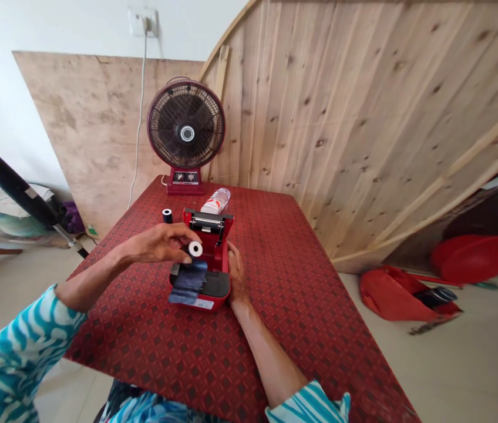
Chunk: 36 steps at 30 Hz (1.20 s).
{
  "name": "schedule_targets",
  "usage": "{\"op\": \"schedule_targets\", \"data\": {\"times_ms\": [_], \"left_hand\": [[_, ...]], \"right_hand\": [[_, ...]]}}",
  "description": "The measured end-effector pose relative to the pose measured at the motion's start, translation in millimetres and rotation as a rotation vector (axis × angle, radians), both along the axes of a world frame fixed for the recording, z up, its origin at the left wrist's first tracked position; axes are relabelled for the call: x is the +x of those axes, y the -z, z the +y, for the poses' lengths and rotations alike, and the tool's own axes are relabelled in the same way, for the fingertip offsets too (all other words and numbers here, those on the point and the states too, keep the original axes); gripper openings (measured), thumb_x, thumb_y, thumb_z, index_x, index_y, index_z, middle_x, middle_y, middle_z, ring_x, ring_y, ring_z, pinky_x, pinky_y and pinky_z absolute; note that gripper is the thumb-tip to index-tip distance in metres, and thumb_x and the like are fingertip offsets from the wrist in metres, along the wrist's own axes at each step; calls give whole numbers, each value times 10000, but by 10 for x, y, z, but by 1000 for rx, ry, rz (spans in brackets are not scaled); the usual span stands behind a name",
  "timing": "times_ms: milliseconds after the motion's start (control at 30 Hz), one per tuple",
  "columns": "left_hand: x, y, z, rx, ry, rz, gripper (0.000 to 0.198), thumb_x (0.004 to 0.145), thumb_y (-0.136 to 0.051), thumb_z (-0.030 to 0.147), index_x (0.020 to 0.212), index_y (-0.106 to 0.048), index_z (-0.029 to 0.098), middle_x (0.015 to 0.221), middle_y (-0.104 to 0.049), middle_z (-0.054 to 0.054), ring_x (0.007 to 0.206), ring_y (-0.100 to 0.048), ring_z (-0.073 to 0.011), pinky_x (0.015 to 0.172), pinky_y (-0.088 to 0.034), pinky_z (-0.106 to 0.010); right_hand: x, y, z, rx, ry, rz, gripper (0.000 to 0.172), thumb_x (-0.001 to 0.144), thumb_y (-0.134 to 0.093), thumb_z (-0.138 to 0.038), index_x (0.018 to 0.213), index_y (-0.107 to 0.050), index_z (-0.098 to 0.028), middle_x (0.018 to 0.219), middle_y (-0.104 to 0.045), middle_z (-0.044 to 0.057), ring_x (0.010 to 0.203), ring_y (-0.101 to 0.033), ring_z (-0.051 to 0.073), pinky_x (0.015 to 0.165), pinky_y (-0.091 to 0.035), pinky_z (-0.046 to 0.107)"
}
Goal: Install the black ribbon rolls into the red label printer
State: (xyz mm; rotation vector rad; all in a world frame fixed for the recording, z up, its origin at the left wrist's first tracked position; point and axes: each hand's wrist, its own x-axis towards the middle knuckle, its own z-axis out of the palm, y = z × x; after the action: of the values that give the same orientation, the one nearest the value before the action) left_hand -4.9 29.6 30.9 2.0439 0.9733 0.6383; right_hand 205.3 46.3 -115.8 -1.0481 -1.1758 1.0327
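Short white paper roll (195,249) with a dark hollow centre, pinched in the curled fingertips (186,234) of the left grip (156,244); fingers clamped on it, directly above the front of a red plastic receipt printer (216,288), with the left grip the nearer of the two; long axis of the roll roughly level and angled toward the right grip, though the exact tilt hard to read from this view; round white end turned toward the right grip and the head camera; right grip (236,273) just across the printer, upright against the printer's right wall, fingers together and touching it, whether clamped or merely resting impossible to tell; printer lid raised at the far end, dark roller bar across it, open red well between lid and body; crumpled dark blue translucent plastic sheet (187,282) hanging over the printer's front left corner, beneath the roll; small black-and-white roll (167,215) standing on end on the surface, left of the printer; clear plastic water bottle (216,201) on its side just behind the lid; red diamond-patterned cloth-covered surface (302,305) beneath everything; maroon round desk fan (186,123) at the far edge, facing the hands.
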Motion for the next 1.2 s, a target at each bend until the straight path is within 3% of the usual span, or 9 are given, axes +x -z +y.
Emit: {"op": "schedule_targets", "data": {"times_ms": [67,200,300,400,567,700,833,1000,1200], "left_hand": [[-227,-67,-120,-102,-83,-200,313,719,-744,243,1009,-666,155,919,-696,-56,833,-640,-171,742,-512,-280],[-727,-24,-125,-82,-464,-498,323,637,-813,231,916,-662,167,831,-699,-32,764,-660,-161,719,-542,-267],[-1026,211,75,-124,-605,-597,400,592,-832,273,926,-635,175,792,-691,-7,689,-665,-157,648,-558,-274],[-1182,547,338,-191,-644,-629,518,545,-841,312,988,-612,171,807,-689,-11,682,-669,-172,621,-559,-295],[-1142,1041,682,-84,-661,-526,478,548,-781,327,953,-584,165,836,-662,-1,763,-644,-149,750,-519,-295],[-1047,1226,789,-94,-657,-424,437,548,-748,322,920,-586,159,776,-647,13,727,-627,-156,737,-506,-313],[-1059,1158,792,-113,-640,-327,477,581,-730,373,982,-612,144,877,-692,-39,846,-647,-210,811,-501,-351],[-995,877,890,-13,-626,-51,584,764,-560,484,1243,-559,149,1281,-615,-112,1160,-574,-250,961,-445,-337],[-759,786,1126,44,-607,240,402,635,-645,234,1033,-696,205,1010,-727,-32,1005,-642,-250,837,-470,-273]], "right_hand": [[3,11,3,-20,6,4,500,872,-410,-529,1206,-575,-195,1282,-611,96,1201,-538,212,1052,-385,398],[37,72,18,21,25,-88,476,899,-377,-492,1200,-585,-188,1285,-608,106,1203,-539,213,1055,-387,408],[81,139,36,110,50,-203,458,902,-384,-485,1177,-605,-192,1285,-604,109,1228,-520,215,1083,-361,420],[122,194,53,132,58,-251,474,900,-380,-510,1192,-592,-204,1297,-592,111,1241,-512,224,1092,-354,446],[165,239,62,151,45,-319,516,848,-455,-545,1215,-571,-202,1321,-566,127,1257,-504,250,1098,-348,467],[172,251,66,120,32,-303,505,867,-427,-531,1238,-550,-212,1335,-552,128,1270,-493,250,1099,-344,477],[150,239,72,130,50,-302,472,906,-368,-489,1216,-577,-200,1321,-567,123,1262,-495,234,1091,-353,455],[134,221,73,134,58,-282,461,945,-298,-437,1238,-565,-202,1290,-598,108,1226,-521,207,1071,-373,432],[138,231,72,148,65,-314,443,941,-319,-413,1234,-570,-197,1292,-597,111,1221,-525,214,1058,-387,423]]}}
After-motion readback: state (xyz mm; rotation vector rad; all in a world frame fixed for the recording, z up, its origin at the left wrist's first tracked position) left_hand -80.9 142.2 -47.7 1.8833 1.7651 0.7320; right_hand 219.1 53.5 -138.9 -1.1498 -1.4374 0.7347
